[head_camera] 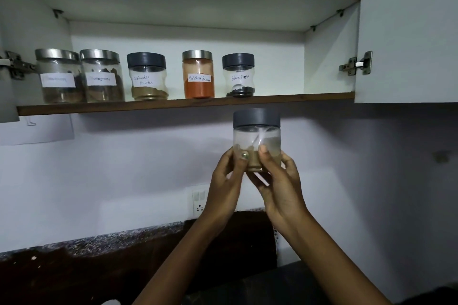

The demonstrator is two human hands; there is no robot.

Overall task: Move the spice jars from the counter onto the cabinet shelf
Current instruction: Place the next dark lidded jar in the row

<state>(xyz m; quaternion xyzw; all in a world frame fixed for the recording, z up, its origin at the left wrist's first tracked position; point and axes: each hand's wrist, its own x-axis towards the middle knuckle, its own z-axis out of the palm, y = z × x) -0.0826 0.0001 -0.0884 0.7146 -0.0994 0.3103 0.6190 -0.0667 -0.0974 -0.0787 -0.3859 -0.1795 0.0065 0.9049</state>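
Observation:
A clear jar with a grey lid (256, 131) and a little brown powder is held up just below the cabinet shelf (297, 97). My left hand (226, 181) and my right hand (277, 186) both grip its lower half, thumbs on the front. Several labelled spice jars stand in a row on the shelf: two steel-lidded jars (59, 77) at the left, a coriander powder jar (147, 77), a red chilli powder jar (198, 74) and a black pepper jar (239, 75). The held jar is below and slightly right of the black pepper jar.
The shelf has bare room to the right of the black pepper jar, up to the cabinet side wall (329, 57). The open cabinet door (409, 32) hangs at the right. A wall socket (199, 202) and the dark counter (99, 267) lie below.

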